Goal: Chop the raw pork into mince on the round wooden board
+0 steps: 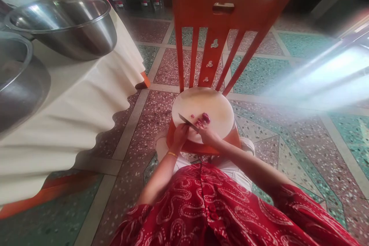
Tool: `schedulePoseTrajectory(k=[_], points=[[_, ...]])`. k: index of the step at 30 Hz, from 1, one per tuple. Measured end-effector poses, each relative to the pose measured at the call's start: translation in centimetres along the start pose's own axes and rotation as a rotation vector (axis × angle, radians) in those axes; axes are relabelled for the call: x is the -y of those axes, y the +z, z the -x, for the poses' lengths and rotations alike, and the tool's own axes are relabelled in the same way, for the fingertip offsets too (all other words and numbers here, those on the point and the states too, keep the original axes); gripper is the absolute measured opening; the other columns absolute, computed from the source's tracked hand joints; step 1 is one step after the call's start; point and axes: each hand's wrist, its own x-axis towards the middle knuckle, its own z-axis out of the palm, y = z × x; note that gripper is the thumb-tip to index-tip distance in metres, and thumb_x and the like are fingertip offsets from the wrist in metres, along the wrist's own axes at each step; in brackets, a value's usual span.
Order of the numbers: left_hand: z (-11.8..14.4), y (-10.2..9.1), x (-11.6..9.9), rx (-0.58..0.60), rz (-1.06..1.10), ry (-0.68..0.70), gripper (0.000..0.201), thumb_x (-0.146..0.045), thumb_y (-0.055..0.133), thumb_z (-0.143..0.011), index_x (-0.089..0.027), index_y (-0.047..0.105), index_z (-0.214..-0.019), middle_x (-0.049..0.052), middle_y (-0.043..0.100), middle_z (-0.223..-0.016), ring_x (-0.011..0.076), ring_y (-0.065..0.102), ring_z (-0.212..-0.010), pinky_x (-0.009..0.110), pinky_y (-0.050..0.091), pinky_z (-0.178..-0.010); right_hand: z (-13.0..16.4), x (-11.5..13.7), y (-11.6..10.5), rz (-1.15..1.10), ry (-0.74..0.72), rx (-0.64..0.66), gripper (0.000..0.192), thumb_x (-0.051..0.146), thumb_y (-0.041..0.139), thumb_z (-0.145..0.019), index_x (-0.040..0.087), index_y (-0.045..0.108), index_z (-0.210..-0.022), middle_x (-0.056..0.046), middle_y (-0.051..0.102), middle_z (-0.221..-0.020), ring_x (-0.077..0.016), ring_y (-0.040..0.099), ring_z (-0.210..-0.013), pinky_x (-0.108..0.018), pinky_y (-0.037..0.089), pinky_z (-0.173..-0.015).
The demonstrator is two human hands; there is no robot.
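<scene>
On the seat of an orange wooden chair (pixel 219 15), a round pale cutting board (pixel 213 103) is laid flat, and the work is carried out at its near edge. A knife (pixel 186 121) is gripped in the left hand (pixel 180 135), whose fingers are closed around the handle, with the blade pointing up and to the left, away from the meat, its tip held over the board. A reddish-pink piece of meat (pixel 205 117) is pinned against the board under the right hand (pixel 208 134), whose fingers are drawn together on top of it; whether they pinch it or merely press on it cannot be told at this size. A few small pink bits (pixel 192 116) are seen lying just beside the main piece, between it and the blade, so the cutting is judged to be begun but at an early stage: only scraps have been separated, and the larger lump is judged to be left for cutting. Most of the board is bare. To the left, a counter draped in a cream cloth (pixel 75 111) is seen, and two steel bowls are set on it, one large bowl (pixel 66 23) at the far edge and another (pixel 17 77) nearer and partly out of frame; what they contain cannot be made out. Beneath everything, a patterned terrazzo floor (pixel 288 134) in pink and green is visible, and a red printed garment (pixel 207 207) fills the lower frame.
</scene>
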Motion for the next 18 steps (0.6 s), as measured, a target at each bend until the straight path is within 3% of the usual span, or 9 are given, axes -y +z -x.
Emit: schedulePoseTrajectory(k=[4, 8, 12, 15, 18], points=[[-0.2, 0.5, 0.3, 0.009, 0.025, -0.001, 0.015, -0.013, 0.053, -0.089, -0.018, 0.066, -0.095, 0.007, 0.067, -0.098, 0.0203, 0.06, -0.097, 0.036, 0.049, -0.09, -1.9, 2.0, -0.8, 0.013, 0.009, 0.028, 0.042, 0.009, 0.041, -0.087, 0.012, 0.048, -0.128, -0.02, 0.062, -0.116, -0.0251, 0.064, -0.099, -0.033, 0.048, -0.083], [-0.5, 0.5, 0.3, 0.05, 0.015, -0.008, 0.016, -0.013, 0.055, -0.088, -0.018, 0.067, -0.096, 0.007, 0.068, -0.094, 0.0209, 0.061, -0.095, 0.036, 0.049, -0.088, -3.5, 3.5, -1.7, 0.014, 0.019, 0.024, 0.04, 0.011, 0.04, -0.089, 0.012, 0.047, -0.128, -0.019, 0.066, -0.104, -0.0262, 0.063, -0.1, -0.036, 0.047, -0.086], [-0.5, -0.2, 0.0, 0.026, -0.009, -0.001, 0.015, -0.013, 0.055, -0.088, -0.019, 0.067, -0.095, 0.006, 0.068, -0.093, 0.0202, 0.06, -0.092, 0.035, 0.048, -0.086, -2.3, 1.9, -1.1, -0.014, -0.03, -0.02, 0.052, 0.009, 0.048, -0.085, 0.012, 0.043, -0.136, -0.021, 0.06, -0.119, -0.0249, 0.061, -0.105, -0.033, 0.045, -0.09], [-0.3, -0.4, -0.1, -0.036, 0.022, -0.003, 0.012, -0.015, 0.055, -0.089, -0.017, 0.066, -0.092, 0.006, 0.067, -0.093, 0.0196, 0.059, -0.092, 0.034, 0.048, -0.086, -0.3, -0.3, -0.5, -0.071, -0.057, -0.055, 0.07, 0.008, 0.051, -0.083, 0.013, 0.026, -0.148, -0.022, 0.05, -0.132, -0.0228, 0.061, -0.103, -0.03, 0.047, -0.087], [-0.2, -0.2, 0.0, -0.053, 0.007, -0.029, 0.011, -0.014, 0.055, -0.089, -0.016, 0.065, -0.087, 0.006, 0.066, -0.089, 0.0198, 0.059, -0.088, 0.034, 0.047, -0.084, 1.0, -1.1, -0.4, -0.083, -0.046, -0.009, 0.072, 0.009, 0.048, -0.086, 0.014, 0.018, -0.151, -0.022, 0.05, -0.132, -0.0223, 0.063, -0.099, -0.029, 0.048, -0.082]])
